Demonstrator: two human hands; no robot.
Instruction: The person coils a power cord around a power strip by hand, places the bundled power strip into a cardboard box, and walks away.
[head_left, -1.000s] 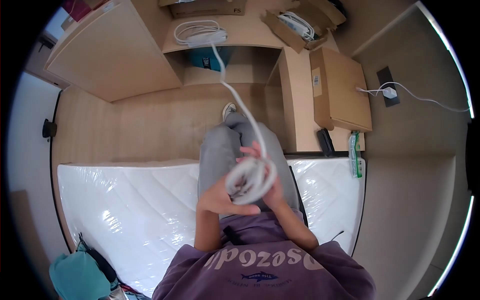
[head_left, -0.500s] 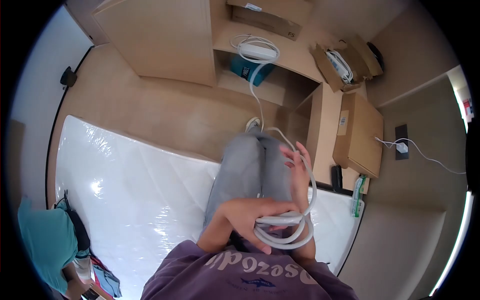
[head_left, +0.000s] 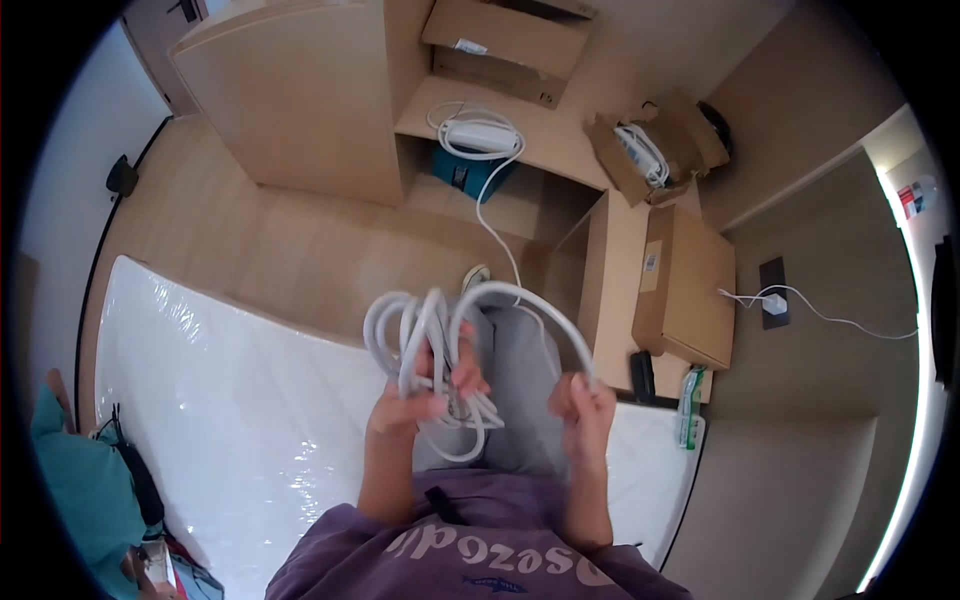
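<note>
My left hand point(head_left: 405, 400) grips a loose bundle of white cable point(head_left: 412, 345), its loops standing up above my lap. To the right, my right hand point(head_left: 585, 402) is closed around a single stretch of that cable, which arcs between the two hands. A thinner-looking run of it falls past my right knee and leads up toward a white power strip point(head_left: 480, 137) on the desk shelf. Loops of white cord lie around that strip. The cable's far end is hidden from view.
A plastic-wrapped mattress point(head_left: 220, 400) spreads beneath me. On the wooden desk point(head_left: 560, 160) sit an open carton point(head_left: 690, 150) with another power strip point(head_left: 642, 155) and a closed box point(head_left: 685, 285). A white plug point(head_left: 773, 303) is in the wall socket. A teal garment point(head_left: 85, 490) shows at lower left.
Both hands have moved apart. My left hand has lifted the coil forward and left, away from my shirt; my right hand has dropped lower and closed on the cable. The view has shifted slightly.
</note>
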